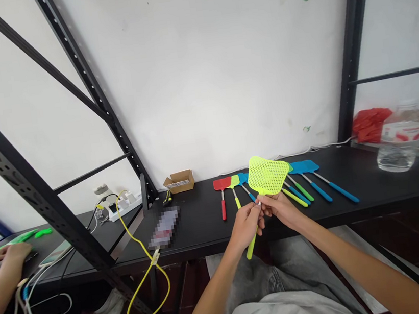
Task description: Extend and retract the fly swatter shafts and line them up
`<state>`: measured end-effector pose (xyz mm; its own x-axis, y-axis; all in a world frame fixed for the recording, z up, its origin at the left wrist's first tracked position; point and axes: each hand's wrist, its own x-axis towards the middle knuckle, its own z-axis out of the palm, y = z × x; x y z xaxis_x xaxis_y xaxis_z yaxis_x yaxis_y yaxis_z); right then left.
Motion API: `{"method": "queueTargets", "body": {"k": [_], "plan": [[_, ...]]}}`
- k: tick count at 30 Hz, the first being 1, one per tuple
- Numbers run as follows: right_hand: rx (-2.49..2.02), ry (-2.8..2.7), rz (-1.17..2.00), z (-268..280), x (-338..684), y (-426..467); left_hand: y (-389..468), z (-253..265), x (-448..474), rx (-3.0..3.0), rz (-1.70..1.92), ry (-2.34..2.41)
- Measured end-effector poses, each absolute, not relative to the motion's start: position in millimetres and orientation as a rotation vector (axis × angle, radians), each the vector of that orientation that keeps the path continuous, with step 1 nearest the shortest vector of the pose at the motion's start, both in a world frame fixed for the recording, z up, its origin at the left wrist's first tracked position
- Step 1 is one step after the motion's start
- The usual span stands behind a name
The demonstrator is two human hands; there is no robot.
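Observation:
A yellow-green fly swatter point(269, 175) is held up over the front edge of the black table, its perforated head tilted up and its handle pointing down. My left hand point(248, 222) is closed around its shaft just below the head. Close beside it, my right hand point(279, 208) pinches the swatter where head and shaft meet. Behind my hands lie several more fly swatters: a red swatter point(222, 201) at the left, a yellow-green one point(237, 202) beside it, and blue swatters point(319, 190) to the right. My fingers partly hide the shaft.
A phone point(165, 226) on a yellow cable point(168, 281) lies left on the black table point(198, 220). Behind it stands a small open cardboard box point(180, 182). At right are a water bottle point(400, 142) and a red bag point(370, 124). Another person's hand point(16, 254) works at far left.

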<state>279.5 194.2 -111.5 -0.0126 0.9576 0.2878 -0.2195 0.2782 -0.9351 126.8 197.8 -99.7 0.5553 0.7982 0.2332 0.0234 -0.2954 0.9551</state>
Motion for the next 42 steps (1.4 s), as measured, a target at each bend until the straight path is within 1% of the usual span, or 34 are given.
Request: {"method": "queueTargets", "body": {"k": [6,16,23,29,36,42], "plan": [[-0.849,-1.321,1.069,-112,282,193,196,-99,123,1.792,0.882,0.81],[-0.953,-1.553,0.879,-114,297,202,195,-99,120,2.018,0.861,0.987],[-0.967,-1.493,0.883,-119,290,205,192,-89,116,2.39,0.965,1.132],[-0.985,-1.467,0.852,-116,290,203,191,-86,115,2.475,0.978,1.245],[-0.966,-1.431,0.838,-114,287,203,186,-79,116,2.676,0.797,1.518],[-0.938,-1.393,0.871,-115,284,202,183,-75,115,2.71,0.811,1.547]]}}
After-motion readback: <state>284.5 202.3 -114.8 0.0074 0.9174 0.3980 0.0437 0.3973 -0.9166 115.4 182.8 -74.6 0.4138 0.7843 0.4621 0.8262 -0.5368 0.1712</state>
